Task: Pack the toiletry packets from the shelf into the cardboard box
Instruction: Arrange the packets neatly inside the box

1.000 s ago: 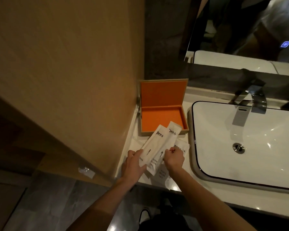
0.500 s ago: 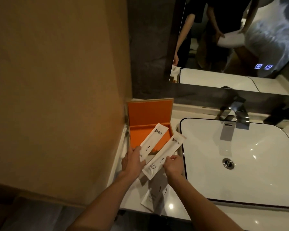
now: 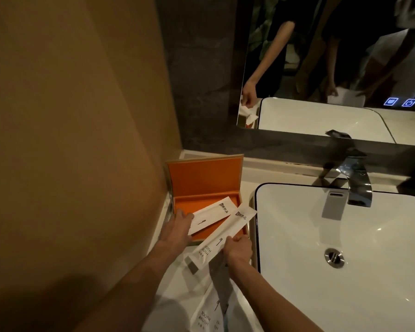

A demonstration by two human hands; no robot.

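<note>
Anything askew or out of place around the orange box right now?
Nothing damaged or spilled. The packet in the right hand lies diagonally over the orange box front corner, half out. The left hand holds another packet slanted inside. More toothbrush packets remain on the counter.

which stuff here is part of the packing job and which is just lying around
Part of the job:
- orange box, lid open
- packet in left hand, lying partly in the box
- packet in right hand, over the box's front edge
- packets on the counter
- left hand, right hand

Just there:
- sink
- faucet
- mirror
</note>
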